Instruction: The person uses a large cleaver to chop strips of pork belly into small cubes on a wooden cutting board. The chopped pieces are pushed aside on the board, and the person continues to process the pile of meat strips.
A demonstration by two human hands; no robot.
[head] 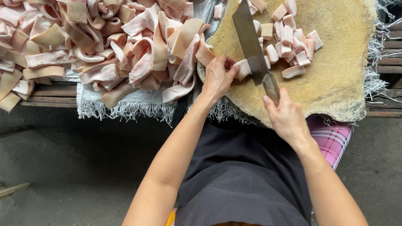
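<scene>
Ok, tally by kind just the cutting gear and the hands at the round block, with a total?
Cleaver: 1
Round wooden chopping block: 1
Meat strip being cut: 1
Hands: 2, left hand on the strip, right hand on the cleaver handle
Total: 5

I see one head view, looking straight down, close over my hands at the block (333, 68) edge.
</scene>
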